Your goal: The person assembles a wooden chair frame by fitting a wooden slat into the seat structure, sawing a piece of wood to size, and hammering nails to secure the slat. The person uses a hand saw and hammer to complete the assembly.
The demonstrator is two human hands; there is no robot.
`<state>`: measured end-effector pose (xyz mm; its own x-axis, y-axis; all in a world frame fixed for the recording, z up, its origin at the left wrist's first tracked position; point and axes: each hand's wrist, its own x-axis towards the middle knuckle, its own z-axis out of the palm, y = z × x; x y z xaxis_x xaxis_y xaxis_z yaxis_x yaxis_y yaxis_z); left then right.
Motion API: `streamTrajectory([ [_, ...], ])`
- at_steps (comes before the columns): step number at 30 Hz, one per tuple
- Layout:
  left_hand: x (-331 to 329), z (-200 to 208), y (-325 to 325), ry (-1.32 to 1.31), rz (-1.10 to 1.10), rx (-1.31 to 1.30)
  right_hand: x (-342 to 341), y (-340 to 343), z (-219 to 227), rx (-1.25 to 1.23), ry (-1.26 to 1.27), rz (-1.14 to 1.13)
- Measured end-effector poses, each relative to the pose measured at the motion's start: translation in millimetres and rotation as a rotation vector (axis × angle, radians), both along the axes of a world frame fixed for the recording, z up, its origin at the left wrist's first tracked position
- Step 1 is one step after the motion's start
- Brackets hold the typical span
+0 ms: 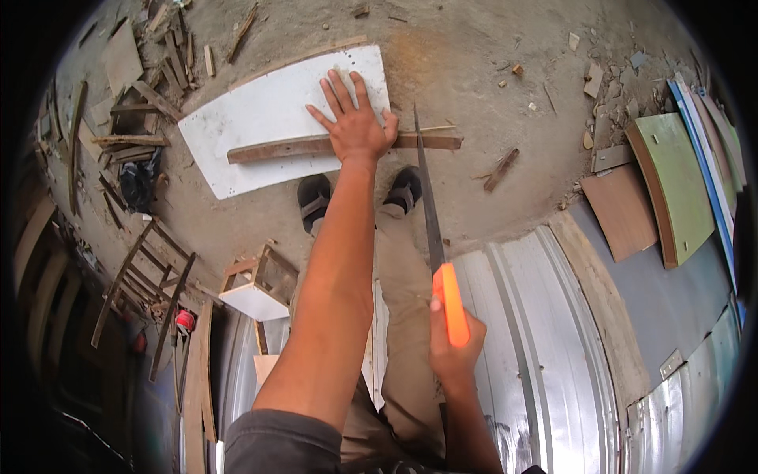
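Observation:
My right hand (455, 345) grips the orange handle of a hand saw (430, 213). Its long dark blade points away from me and crosses the right part of a wooden strip (288, 148). Whether the teeth are in a cut I cannot tell. The strip lies across a white board (272, 103), its right end sticking out past the board's edge. With fingers spread, my left hand (357, 126) presses down on the strip and the board, left of the blade. The strip's middle is hidden under this hand.
My shoes (403, 189) stand close to the board's near edge. Scrap wood (170, 59) litters the dirt floor at left, near a wooden frame (142, 276) and a small stool (257, 288). Panels, one green (683, 182), lean at right. Corrugated metal sheets (545, 340) lie near me.

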<state>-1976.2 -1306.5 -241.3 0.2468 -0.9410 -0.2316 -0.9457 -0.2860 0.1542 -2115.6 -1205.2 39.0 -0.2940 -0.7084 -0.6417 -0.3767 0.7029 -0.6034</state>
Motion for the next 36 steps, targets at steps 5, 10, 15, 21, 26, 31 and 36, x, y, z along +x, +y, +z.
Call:
streamTrajectory([
  [5, 1, -5, -8, -0.003, 0.007, 0.01, 15, -28, -46, 0.178, -0.007, 0.102],
  [10, 2, -6, -8, -0.007, 0.011, 0.012, 7, 7, 17, -0.014, 0.018, 0.045],
  [15, -4, -5, 0, -0.001, 0.015, 0.031, 8, -17, -25, 0.159, 0.024, 0.041],
  [21, -1, -4, -4, 0.013, 0.003, 0.003, 4, -13, -16, 0.027, 0.026, 0.031],
  [26, 4, -4, -9, 0.032, 0.026, -0.032, 5, -19, 10, 0.182, 0.006, 0.03],
  [31, -2, -2, -5, 0.012, 0.012, 0.019, -2, -30, -10, 0.193, -0.016, 0.056],
  [36, 1, -6, -5, 0.027, 0.031, -0.013, -5, 18, -6, 0.183, 0.023, 0.058],
])
